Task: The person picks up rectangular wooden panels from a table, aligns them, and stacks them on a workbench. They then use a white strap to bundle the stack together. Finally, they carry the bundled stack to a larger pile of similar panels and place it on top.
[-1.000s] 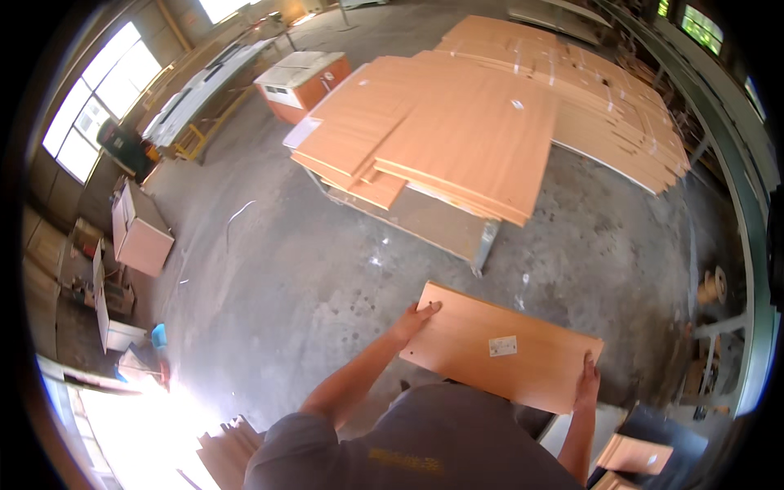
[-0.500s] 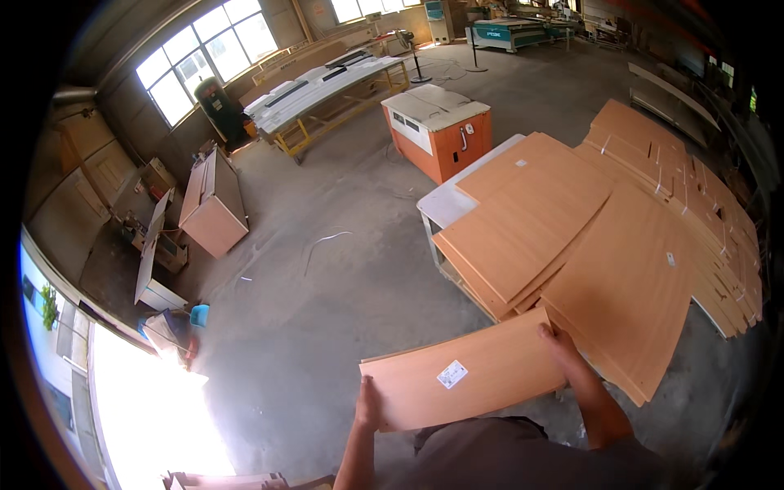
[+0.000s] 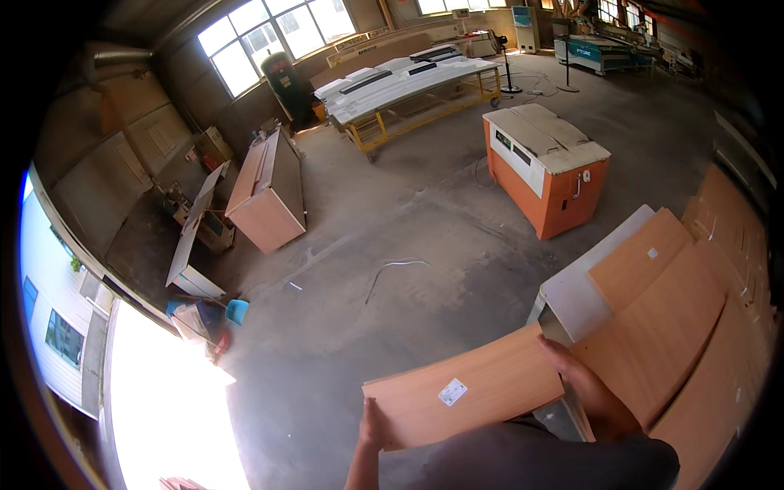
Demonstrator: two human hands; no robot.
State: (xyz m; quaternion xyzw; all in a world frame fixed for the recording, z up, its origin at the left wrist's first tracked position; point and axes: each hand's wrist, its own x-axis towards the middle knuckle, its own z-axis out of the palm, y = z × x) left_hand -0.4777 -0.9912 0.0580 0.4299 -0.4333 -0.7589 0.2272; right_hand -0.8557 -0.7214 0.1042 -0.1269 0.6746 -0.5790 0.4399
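A long wood-coloured panel (image 3: 474,392) with a white label is held out in front of my body, its right end a little higher. My left hand (image 3: 370,423) grips the panel's left end, thumb on the front face and the other fingers hidden behind. At the right end my right hand (image 3: 563,362) is closed on the panel's edge. A second layer shows thinly along the top edge, so I cannot tell whether it is one panel or more. Just beyond my right arm lie large wood-coloured boards (image 3: 653,327), stacked on a white-topped table (image 3: 584,302).
An orange machine with a pale top (image 3: 545,171) stands ahead to the right. Farther off, a yellow-framed table (image 3: 408,98) bears white panels. A wooden cabinet (image 3: 269,196) stands at left, near a blue dustpan (image 3: 237,311). A loose strip (image 3: 396,265) lies on the concrete floor.
My view has turned left, so the stacked boards and orange machine have shifted right in the picture. Both hands keep their hold on the panel, which stays in front of me.
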